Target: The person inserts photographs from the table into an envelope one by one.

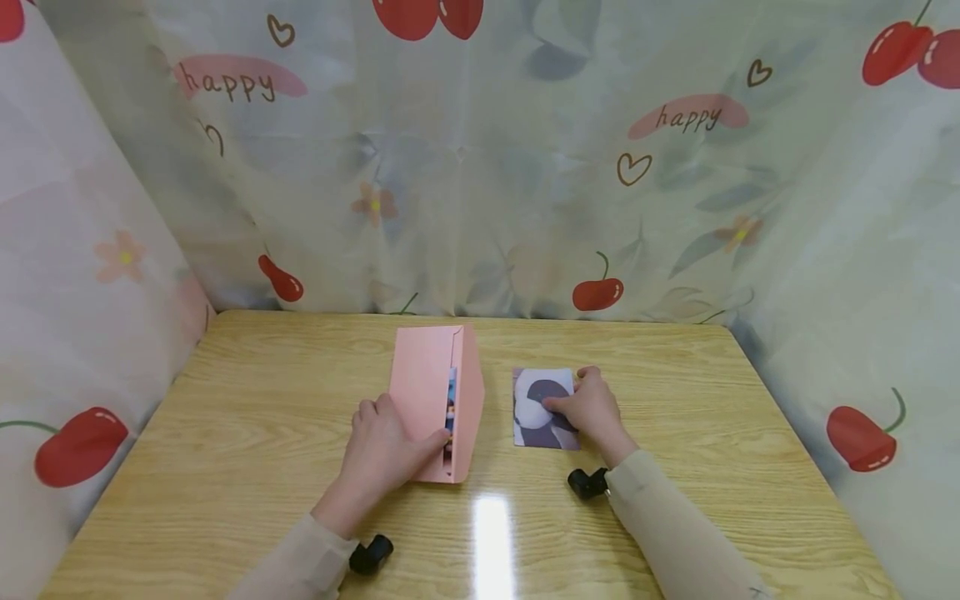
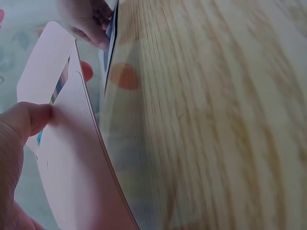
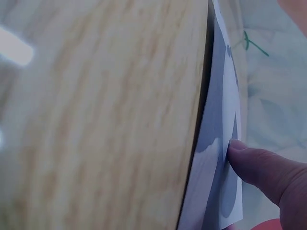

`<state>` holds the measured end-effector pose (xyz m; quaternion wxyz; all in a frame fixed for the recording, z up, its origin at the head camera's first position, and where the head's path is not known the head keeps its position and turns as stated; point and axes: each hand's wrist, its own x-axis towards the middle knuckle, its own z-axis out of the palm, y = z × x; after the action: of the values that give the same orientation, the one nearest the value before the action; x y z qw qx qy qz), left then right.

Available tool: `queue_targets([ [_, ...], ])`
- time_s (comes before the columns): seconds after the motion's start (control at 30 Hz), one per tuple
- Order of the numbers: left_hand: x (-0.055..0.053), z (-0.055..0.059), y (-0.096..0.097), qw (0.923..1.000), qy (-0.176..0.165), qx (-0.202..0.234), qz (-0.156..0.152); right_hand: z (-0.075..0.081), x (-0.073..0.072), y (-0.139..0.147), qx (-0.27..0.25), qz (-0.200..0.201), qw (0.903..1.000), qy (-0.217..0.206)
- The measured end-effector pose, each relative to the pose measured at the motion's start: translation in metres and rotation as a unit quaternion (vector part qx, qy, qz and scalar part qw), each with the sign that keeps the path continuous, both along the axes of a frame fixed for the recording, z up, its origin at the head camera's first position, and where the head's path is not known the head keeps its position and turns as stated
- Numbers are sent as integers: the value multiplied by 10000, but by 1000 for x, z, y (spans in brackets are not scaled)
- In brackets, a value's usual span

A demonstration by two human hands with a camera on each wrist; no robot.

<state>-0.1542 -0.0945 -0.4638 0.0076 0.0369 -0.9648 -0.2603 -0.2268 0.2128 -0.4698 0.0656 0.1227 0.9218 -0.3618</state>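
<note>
A pink envelope point(image 1: 422, 367) stands out left of the table's middle, its flap point(image 1: 470, 400) raised along the right side. Through its opening shows a strip of a colourful card point(image 1: 452, 392). My left hand point(image 1: 381, 448) grips the envelope, thumb at the opening; its other fingers are partly hidden. In the left wrist view the thumb point(image 2: 36, 117) presses at the envelope's mouth point(image 2: 60, 86). To the right, my right hand point(image 1: 596, 410) pinches a grey and white printed card point(image 1: 528, 417) by its right side. In the right wrist view the thumb point(image 3: 254, 160) lies on the card's face.
A wood-grain table point(image 1: 262, 400) lies beneath, with a light reflection point(image 1: 492, 542) near the front. A curtain printed with cherries point(image 1: 480, 167) encloses the back and sides. A black wrist camera point(image 1: 371, 554) sits on the left sleeve, another camera point(image 1: 587, 483) on the right.
</note>
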Motion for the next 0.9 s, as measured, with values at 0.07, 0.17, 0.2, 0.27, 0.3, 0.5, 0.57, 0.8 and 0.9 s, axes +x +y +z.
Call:
queue_targets([
  [0.07,0,0,0,10000,-12,12,3,-1,0,0,50,40,10000,32],
  [0.17,1,1,0,10000,8,20,-3,-1,0,0,78,73,9999,63],
  [0.2,1,2,0,10000,15,18,-4,-1,0,0,83,84,9999,76],
  [0.27,1,2,0,10000,25,6,-7,0,1,1,80,103,9999,77],
  [0.3,1,2,0,10000,25,-3,-8,0,1,1,71,113,9999,71],
  [0.5,2,2,1,10000,-65,-8,24,0,3,1,61,219,9997,85],
  [0.57,2,2,1,10000,-85,1,36,0,4,1,84,263,9995,137],
  [0.8,2,3,0,9999,-101,-14,57,-2,3,4,269,366,9983,372],
  [0.9,3,2,0,9999,-107,-20,62,-1,3,6,190,399,9983,382],
])
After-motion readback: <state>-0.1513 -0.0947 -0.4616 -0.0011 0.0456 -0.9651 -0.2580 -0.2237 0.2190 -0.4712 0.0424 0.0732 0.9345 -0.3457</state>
